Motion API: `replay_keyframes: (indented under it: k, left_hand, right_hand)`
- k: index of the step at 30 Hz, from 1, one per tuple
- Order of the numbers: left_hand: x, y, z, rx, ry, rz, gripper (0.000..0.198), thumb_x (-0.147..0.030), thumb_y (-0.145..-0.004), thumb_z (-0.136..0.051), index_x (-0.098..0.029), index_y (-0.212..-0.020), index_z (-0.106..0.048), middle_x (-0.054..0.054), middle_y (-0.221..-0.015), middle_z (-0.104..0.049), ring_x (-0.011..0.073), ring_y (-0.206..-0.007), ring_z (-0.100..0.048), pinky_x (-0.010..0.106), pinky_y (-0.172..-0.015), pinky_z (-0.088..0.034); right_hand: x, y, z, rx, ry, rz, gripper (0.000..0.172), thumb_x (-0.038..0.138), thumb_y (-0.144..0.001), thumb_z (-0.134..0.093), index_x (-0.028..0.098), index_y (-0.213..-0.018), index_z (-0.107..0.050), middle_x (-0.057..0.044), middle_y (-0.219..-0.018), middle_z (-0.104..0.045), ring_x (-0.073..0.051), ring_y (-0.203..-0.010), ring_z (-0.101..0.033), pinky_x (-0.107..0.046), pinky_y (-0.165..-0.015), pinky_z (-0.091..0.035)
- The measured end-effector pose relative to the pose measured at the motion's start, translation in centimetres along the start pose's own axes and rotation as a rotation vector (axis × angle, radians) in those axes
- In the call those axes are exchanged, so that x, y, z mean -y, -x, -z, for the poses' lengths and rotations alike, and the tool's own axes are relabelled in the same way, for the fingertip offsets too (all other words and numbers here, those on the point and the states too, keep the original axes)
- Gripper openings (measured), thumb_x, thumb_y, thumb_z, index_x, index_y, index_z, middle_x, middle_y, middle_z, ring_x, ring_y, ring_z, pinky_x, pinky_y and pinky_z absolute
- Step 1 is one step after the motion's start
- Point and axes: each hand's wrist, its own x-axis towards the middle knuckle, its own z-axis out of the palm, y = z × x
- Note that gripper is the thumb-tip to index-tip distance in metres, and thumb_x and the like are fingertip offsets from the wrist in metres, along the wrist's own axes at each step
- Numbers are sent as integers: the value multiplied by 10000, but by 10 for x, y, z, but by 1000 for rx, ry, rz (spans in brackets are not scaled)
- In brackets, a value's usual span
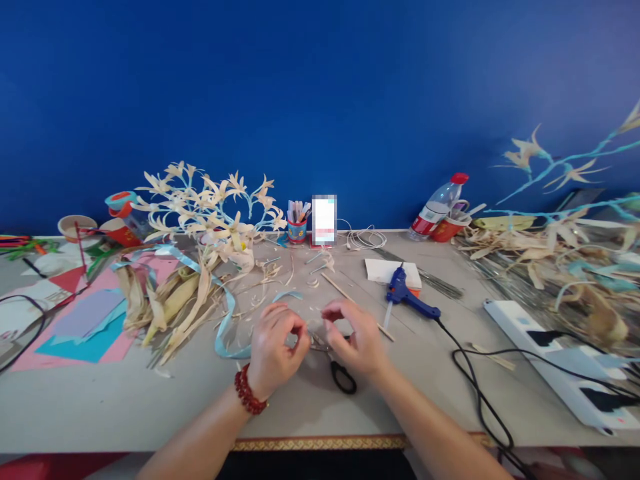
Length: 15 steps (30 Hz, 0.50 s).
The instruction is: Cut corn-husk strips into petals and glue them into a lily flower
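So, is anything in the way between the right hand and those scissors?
Nothing visible: the scissors lie on the table close by the right hand, one black handle loop uncovered. The hand may hide other parts.

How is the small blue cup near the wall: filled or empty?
Not empty: several pens or markers stand in the blue cup, their ends above its rim.

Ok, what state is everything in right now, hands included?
Left hand: curled, grip unclear
Right hand: curled, grip unclear
Scissors: lying on the table, blades obscured
Glue gun: lying down, cord attached; on or off unclear
Bottle: capped, leaning
Pen cup: upright, filled
Power strip: plugs apparently inserted; power unclear
Blue ribbon: loose, curving
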Motion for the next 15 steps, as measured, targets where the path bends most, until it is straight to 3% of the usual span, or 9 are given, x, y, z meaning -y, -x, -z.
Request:
replay_keyframes:
  k: [5, 11, 15]
  left_hand:
    - [-1, 0, -2, 21, -8, -16, 139, -100, -791, -556, -206, -708, -521, -17, -635, -575, 152, -652, -538, 398, -915, -453]
    - [1, -1, 0, -32, -4, 4, 152, -95, -784, -549, -207, -689, -511, -14, -614, -558, 156, -634, -535, 392, -895, -467]
    - [0, 0, -2, -2, -8, -3, 145, -106, -790, -558, -207, -696, -514, -10, -630, -574, 161, -658, -547, 397, -900, -464]
  right_hand:
    - [6, -1, -12, 38, 71, 31, 76, 159, -789, -552, 208, -732, -561, 1, -651, -600, -143, -614, -564, -242, -599, -432]
    - [-10, -2, 9, -104, 61, -30, 84, 138, -800, -525, 206, -785, -573, -17, -733, -637, -151, -665, -598, -254, -641, -459]
    - [4, -2, -1, 100, -20, -6, 103, 199, -804, -562, 192, -904, -587, -34, -813, -650, -164, -722, -610, -263, -676, -468]
